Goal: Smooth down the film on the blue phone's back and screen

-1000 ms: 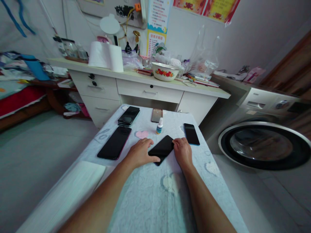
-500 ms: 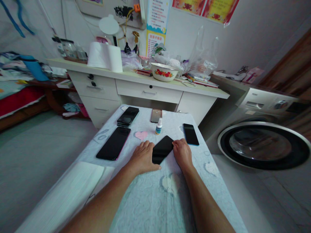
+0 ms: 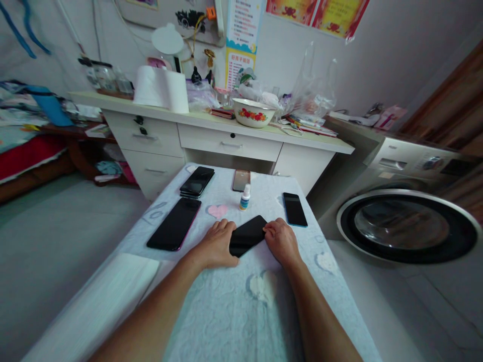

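A black smartphone (image 3: pixel 247 236) lies aslant on the cloth-covered table, screen up, between my two hands. My left hand (image 3: pixel 219 245) grips its left end, thumb at the near side and fingers at the far side. At the opposite end, the fingers of my right hand (image 3: pixel 280 240) are pinched on the phone's corner. Just beyond stands a small white spray bottle (image 3: pixel 245 197) with a blue label. To the left is a larger phone (image 3: pixel 175 224) with a pink edge, and behind it a stack of phones (image 3: pixel 197 181). A blue-edged phone (image 3: pixel 295 209) lies to the right.
At the table's far end lies a phone or case with a reddish-brown edge (image 3: pixel 241 180). A folded white cloth (image 3: pixel 101 301) covers the near left side. Beyond stands a white desk (image 3: pixel 230 136) with a flowered bowl (image 3: pixel 253 111); a washing machine (image 3: pixel 400 191) is at right.
The phone between my hands has turned clockwise and shifted slightly left. Both hands have moved a little left with it; the view has shifted slightly too.
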`<state>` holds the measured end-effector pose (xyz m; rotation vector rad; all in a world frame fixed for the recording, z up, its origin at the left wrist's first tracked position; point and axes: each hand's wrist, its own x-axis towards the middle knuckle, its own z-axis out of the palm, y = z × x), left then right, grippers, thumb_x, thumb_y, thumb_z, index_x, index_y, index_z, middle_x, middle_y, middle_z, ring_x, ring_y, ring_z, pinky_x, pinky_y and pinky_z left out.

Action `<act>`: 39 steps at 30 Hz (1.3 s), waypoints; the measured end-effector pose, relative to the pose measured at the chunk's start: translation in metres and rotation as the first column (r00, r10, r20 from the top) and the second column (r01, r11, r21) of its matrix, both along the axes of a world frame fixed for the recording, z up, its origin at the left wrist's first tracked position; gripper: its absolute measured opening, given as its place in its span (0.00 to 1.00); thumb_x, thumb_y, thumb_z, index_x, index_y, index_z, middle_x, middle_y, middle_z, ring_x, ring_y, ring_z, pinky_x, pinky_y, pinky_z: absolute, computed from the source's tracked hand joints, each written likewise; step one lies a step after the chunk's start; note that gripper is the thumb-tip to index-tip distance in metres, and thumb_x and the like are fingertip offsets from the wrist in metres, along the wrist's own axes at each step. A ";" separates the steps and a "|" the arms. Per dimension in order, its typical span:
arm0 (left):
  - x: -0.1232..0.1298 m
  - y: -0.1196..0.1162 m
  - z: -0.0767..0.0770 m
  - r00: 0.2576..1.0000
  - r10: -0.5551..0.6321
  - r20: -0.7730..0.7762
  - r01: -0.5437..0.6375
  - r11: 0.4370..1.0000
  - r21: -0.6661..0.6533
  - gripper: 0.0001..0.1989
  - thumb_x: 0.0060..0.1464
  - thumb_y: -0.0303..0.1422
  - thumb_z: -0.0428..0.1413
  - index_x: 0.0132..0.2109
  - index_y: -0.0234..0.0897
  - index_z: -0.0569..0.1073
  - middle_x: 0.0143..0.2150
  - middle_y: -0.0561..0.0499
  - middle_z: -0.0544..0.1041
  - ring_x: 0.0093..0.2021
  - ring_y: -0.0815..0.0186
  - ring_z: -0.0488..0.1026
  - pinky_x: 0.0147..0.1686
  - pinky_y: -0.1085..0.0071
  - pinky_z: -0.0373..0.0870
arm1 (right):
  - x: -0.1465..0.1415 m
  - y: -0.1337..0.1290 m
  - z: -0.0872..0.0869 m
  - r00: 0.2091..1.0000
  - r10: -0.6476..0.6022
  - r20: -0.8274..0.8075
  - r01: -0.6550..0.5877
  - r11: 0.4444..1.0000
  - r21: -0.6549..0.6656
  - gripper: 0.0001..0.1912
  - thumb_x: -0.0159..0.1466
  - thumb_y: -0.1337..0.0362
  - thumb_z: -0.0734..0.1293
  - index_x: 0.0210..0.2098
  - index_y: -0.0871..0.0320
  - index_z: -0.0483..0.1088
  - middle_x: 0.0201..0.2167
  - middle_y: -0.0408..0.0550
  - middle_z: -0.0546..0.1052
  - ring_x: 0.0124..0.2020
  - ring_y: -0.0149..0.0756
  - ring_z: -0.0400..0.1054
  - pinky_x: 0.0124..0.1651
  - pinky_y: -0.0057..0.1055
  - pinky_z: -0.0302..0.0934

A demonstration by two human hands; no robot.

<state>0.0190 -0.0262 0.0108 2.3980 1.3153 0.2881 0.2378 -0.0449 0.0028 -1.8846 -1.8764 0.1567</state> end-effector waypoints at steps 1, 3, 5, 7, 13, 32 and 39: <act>-0.001 0.000 0.000 1.000 -0.007 0.005 0.007 1.000 -0.009 0.29 0.33 0.39 0.61 0.45 0.39 0.62 0.46 0.47 0.64 0.49 0.56 0.63 0.49 0.64 0.62 | 0.002 0.000 0.000 1.000 -0.017 0.002 0.017 1.000 -0.002 0.09 0.61 0.67 0.62 0.33 0.56 0.75 0.33 0.46 0.71 0.34 0.31 0.66 0.37 0.25 0.54; -0.002 0.001 0.001 1.000 -0.020 0.017 0.021 1.000 -0.021 0.29 0.33 0.38 0.61 0.45 0.39 0.63 0.46 0.48 0.64 0.49 0.56 0.63 0.49 0.64 0.62 | 0.005 0.001 -0.001 0.999 -0.042 0.002 0.042 0.999 -0.005 0.09 0.61 0.67 0.62 0.34 0.56 0.75 0.33 0.46 0.71 0.33 0.31 0.65 0.37 0.25 0.54; -0.003 0.001 0.002 0.999 -0.034 0.026 0.035 0.999 -0.030 0.29 0.33 0.38 0.61 0.45 0.40 0.63 0.46 0.48 0.64 0.49 0.56 0.63 0.49 0.64 0.62 | 0.007 0.002 -0.002 0.999 -0.054 0.000 0.054 0.999 -0.003 0.09 0.62 0.67 0.62 0.34 0.57 0.75 0.33 0.47 0.71 0.34 0.31 0.65 0.37 0.25 0.54; -0.003 0.001 0.003 0.998 -0.044 0.034 0.045 0.998 -0.034 0.29 0.33 0.38 0.61 0.45 0.40 0.63 0.45 0.48 0.65 0.49 0.56 0.63 0.50 0.64 0.61 | 0.008 0.003 -0.003 0.999 -0.053 -0.001 0.053 0.999 0.001 0.09 0.62 0.67 0.62 0.34 0.57 0.75 0.33 0.47 0.71 0.34 0.31 0.65 0.37 0.25 0.54; -0.008 0.004 0.005 0.997 -0.030 0.073 0.036 0.997 -0.075 0.31 0.31 0.42 0.64 0.46 0.41 0.65 0.46 0.49 0.67 0.49 0.56 0.64 0.48 0.64 0.63 | 0.003 0.002 -0.001 1.000 -0.007 0.004 0.007 1.000 -0.008 0.10 0.62 0.69 0.61 0.34 0.57 0.75 0.33 0.47 0.71 0.35 0.32 0.66 0.38 0.25 0.55; 0.007 0.025 -0.022 0.953 0.270 0.141 -0.288 0.948 0.134 0.11 0.61 0.33 0.42 0.37 0.41 0.68 0.39 0.52 0.72 0.43 0.66 0.71 0.41 0.71 0.62 | -0.009 -0.002 0.004 0.985 0.167 -0.048 -0.168 0.985 -0.029 0.10 0.60 0.71 0.62 0.34 0.57 0.74 0.34 0.46 0.71 0.37 0.31 0.66 0.42 0.25 0.57; 0.010 0.028 -0.014 0.953 0.296 0.059 -0.300 0.951 0.076 0.10 0.60 0.33 0.43 0.38 0.42 0.69 0.41 0.52 0.73 0.41 0.65 0.71 0.37 0.71 0.62 | 0.011 0.005 -0.001 0.997 0.058 -0.053 -0.059 0.998 -0.018 0.09 0.59 0.69 0.63 0.32 0.57 0.75 0.32 0.46 0.71 0.34 0.31 0.66 0.40 0.25 0.56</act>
